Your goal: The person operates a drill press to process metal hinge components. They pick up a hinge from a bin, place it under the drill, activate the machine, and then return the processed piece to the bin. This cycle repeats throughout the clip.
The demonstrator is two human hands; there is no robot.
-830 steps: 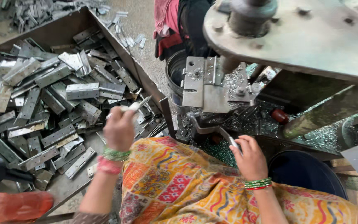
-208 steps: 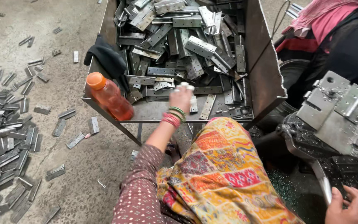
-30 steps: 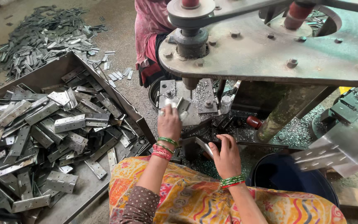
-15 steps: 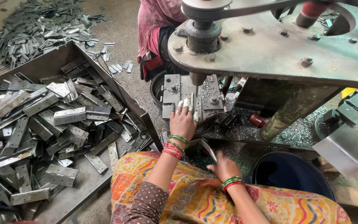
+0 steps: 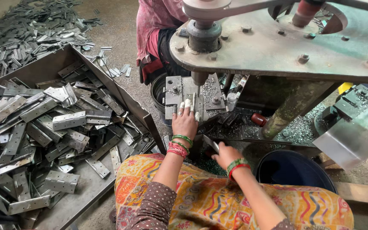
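Floor [image 5: 120, 85]: grey, gritty concrete, lying beyond and to the left of the hands; loose metal strips [image 5: 26, 34] are lying in a heap on it, far left of the hands.

Metal tray [image 5: 47, 68]: open and rust-brown, sitting just left of the left hand; grey steel hinges [image 5: 69, 120] are piling up inside it in a jumble.

Drill press [image 5: 277, 47]: its heavy grey-green plate is spanning above both hands, the spindle [image 5: 199, 78] pointing down just beyond the left fingertips.

Jig plate [image 5: 194, 96]: grey steel, standing under the spindle, dusted with metal filings.

Left hand [image 5: 185, 123]: lying palm down, fingers extended, with taped fingertips pressing on the jig plate; red and green bangles are circling the wrist.

Right hand [image 5: 224, 154]: sitting near and right of the left hand, curled around a thin dark metal piece [image 5: 211, 144]; what kind of piece cannot be told.

Dark blue bucket [image 5: 294, 172]: standing just right of the right hand.

Another person [image 5: 154, 34], in pink cloth, is sitting beyond the press.
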